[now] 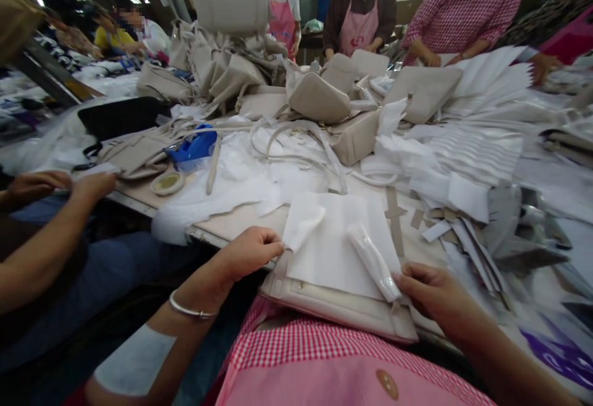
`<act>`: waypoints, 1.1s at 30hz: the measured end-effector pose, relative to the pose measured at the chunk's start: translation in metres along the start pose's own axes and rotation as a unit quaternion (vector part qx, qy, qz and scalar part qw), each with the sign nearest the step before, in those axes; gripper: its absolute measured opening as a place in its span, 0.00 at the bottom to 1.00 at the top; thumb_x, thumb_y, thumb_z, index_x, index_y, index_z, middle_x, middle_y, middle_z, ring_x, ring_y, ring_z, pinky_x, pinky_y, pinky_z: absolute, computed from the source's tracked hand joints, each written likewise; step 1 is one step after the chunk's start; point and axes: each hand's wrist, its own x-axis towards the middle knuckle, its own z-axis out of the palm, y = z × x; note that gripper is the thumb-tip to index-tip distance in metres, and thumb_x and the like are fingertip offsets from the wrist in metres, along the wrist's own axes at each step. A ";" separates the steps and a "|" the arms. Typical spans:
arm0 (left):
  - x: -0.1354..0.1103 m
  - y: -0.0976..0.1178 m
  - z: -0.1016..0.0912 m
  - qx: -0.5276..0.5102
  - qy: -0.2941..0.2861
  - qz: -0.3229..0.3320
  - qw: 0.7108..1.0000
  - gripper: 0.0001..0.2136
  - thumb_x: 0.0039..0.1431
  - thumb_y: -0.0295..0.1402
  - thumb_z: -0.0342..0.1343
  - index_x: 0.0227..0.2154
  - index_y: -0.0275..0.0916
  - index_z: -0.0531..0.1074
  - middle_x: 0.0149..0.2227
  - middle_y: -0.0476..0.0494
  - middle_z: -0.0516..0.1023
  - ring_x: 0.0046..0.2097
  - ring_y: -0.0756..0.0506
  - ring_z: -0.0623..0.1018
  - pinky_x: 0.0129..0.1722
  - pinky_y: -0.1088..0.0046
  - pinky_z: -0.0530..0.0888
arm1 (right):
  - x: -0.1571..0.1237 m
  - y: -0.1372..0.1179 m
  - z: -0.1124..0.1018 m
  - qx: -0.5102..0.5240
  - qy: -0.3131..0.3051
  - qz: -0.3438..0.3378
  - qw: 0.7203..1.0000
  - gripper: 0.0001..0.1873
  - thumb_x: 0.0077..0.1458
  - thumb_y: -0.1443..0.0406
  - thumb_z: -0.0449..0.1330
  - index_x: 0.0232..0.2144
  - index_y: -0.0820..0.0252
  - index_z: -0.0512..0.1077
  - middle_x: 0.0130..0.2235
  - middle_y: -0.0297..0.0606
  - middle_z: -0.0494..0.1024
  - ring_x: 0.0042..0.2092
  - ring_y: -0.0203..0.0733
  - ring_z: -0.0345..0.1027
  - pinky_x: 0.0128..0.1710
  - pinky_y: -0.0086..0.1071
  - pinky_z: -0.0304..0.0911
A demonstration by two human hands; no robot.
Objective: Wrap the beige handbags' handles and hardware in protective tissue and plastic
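A beige handbag (340,308) lies at the table edge against my apron, with a white foam sheet (336,239) spread over most of it. My left hand (250,251) pinches the sheet's left side, by a folded-over white flap (303,230). At the lower right, my right hand (428,291) has thumb and fingers closed at the sheet's edge, beside the end of a shiny wrapped strip (373,261). Whether the fingers hold the sheet or the strip's end cannot be made out. A strip of the bag with a small metal fitting shows below the sheet.
Beige bags (319,97) are heaped across the table's far side. White foam sheets (458,152) pile up to the right, near a grey tape dispenser (528,227). A co-worker's hands (92,186) are at the left; other people stand opposite. A small round dish (167,183) sits near the edge.
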 end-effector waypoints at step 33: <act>0.028 0.020 -0.062 0.202 -0.117 0.156 0.960 0.10 0.54 0.37 0.53 0.31 0.37 0.76 0.24 0.51 0.76 0.26 0.50 0.73 0.24 0.79 0.64 | 0.126 -0.152 0.004 -0.189 -0.001 -0.217 0.958 0.18 0.59 0.53 0.54 0.36 0.60 0.76 0.29 0.37 0.79 0.28 0.40 0.72 0.24 0.29 0.61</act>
